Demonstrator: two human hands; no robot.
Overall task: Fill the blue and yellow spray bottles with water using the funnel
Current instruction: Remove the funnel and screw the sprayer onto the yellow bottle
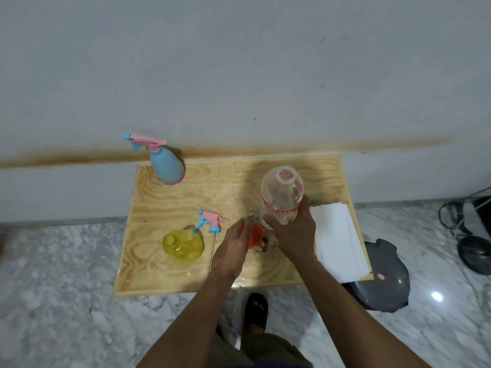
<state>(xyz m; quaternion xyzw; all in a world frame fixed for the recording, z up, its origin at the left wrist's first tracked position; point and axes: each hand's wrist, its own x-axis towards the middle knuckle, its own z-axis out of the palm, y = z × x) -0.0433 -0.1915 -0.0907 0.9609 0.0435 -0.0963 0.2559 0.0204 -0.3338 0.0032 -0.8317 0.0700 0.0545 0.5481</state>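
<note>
Near the middle of the frame, my left hand [233,247] grips the red funnel [255,236] while my right hand [293,232] clasps the clear water bottle [281,193], uncapped, just above it. Left of the funnel the yellow spray bottle [183,244] stands open, its pink-and-blue sprayer head [211,220] lying beside it. Farther up and left on the plywood table [164,205], the blue spray bottle [166,164] stands capped, and white paper [336,237] lies at the right.

Both forearms reach forward, left hand [232,244] curled around something, right hand [295,231] gripping, fingers wrapped.
</note>
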